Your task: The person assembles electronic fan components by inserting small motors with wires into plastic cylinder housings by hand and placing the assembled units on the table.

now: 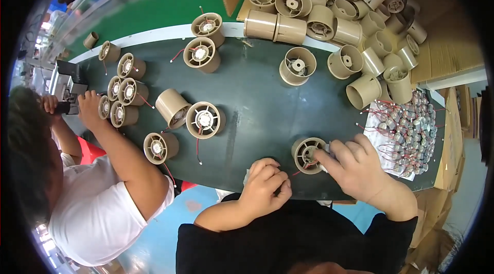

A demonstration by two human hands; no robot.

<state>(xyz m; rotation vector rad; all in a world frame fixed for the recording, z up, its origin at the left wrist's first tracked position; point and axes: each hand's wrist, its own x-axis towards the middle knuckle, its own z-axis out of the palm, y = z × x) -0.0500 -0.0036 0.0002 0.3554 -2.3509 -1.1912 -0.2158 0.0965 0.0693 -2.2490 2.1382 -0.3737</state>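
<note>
In front of me on the dark green table stands a tan cylindrical plastic housing [304,162], its spoked opening facing up. My right hand [360,168] grips its right side, the thumb reaching over the rim into the opening and the other fingers curled. A short red wire shows at the housing's lower left. Left of it, my left hand [265,187] is closed near the table's front edge; a bit of something pale shows beside it, but what the fingers hold is hidden. Small silver motors [406,130] with red wires lie massed on white sheets at the right.
A cardboard box [442,58] full of tan housings stands at the far right, with several loose housings [298,65] before it. Housings with wired centres [206,119] stand left of the middle. At the left, a co-worker in a white shirt [110,212] handles a small device [67,89].
</note>
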